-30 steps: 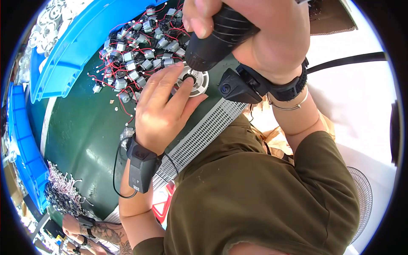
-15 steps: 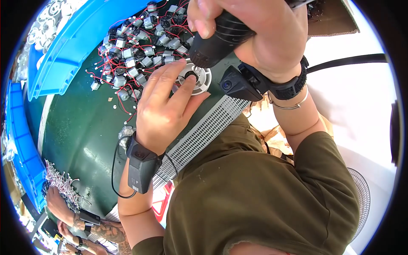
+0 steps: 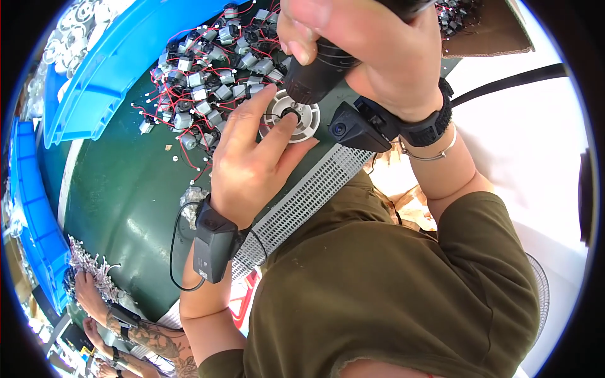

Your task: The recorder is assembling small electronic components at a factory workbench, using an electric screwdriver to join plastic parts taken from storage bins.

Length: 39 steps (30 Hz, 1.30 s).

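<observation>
Right hand: wrapped round my black power screwdriver, nose angled down over white slotted plastic disc. Left hand: I'm holding disc under screwdriver nose, index fingertip on black hub, thumb by near rim. Small silver motors, red-wired, heaped just beyond left hand on green work surface.

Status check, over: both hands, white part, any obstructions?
Right hand gripping black power tool. Left hand touching white round part. Motor pile close beyond.

Left hand palm-down, right hand curled
</observation>
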Available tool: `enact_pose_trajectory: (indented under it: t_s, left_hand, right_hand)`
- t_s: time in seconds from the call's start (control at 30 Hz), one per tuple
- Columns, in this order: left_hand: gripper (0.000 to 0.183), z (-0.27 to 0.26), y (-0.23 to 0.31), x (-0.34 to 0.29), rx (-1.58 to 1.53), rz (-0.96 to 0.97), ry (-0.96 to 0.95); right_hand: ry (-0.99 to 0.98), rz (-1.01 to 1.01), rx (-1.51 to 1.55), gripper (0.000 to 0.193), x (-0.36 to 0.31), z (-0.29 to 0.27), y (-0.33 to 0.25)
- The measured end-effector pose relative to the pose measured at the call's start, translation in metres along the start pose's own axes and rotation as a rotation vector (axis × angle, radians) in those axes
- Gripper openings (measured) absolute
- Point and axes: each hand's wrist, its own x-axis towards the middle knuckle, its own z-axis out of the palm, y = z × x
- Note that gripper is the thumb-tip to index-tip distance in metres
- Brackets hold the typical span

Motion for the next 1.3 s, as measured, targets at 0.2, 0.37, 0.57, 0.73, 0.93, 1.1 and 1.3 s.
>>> enact_pose_trajectory:
  t_s: [0.2, 0.37, 0.57, 0.73, 0.93, 1.1, 1.3]
  left_hand:
    - [0.032, 0.002, -0.001, -0.006, 0.018, -0.045, 0.012]
    - [0.037, -0.029, -0.007, -0.005, -0.379, -0.266, 0.202]
    - [0.049, -0.115, -0.077, -0.071, -1.657, -1.182, 0.831]
    - [0.032, -0.202, -0.114, -0.134, -0.228, -0.861, 0.890]
    - [0.056, -0.217, -0.133, -0.149, 1.072, -0.698, 0.158]
    - [0.031, -0.115, -0.073, -0.006, 0.582, -0.471, 0.240]
    - [0.026, -0.047, -0.108, 0.063, 0.629, -0.257, -0.220]
  right_hand:
    - [-0.065, -0.143, -0.049, 0.050, -0.005, 0.005, 0.002]
    - [-0.126, -0.717, 0.269, 0.056, 0.027, 0.008, -0.010]
    - [0.039, -0.173, -0.098, 0.053, 0.000, 0.008, -0.036]
    - [-0.022, -0.190, -0.338, 0.043, 0.001, 0.000, -0.006]
    - [0.098, -0.085, -0.112, 0.021, 0.003, 0.011, -0.005]
    - [0.122, -0.076, -0.287, 0.015, 0.016, 0.003, 0.000]
    - [0.078, -0.248, -0.204, 0.048, 0.037, 0.004, 0.017]
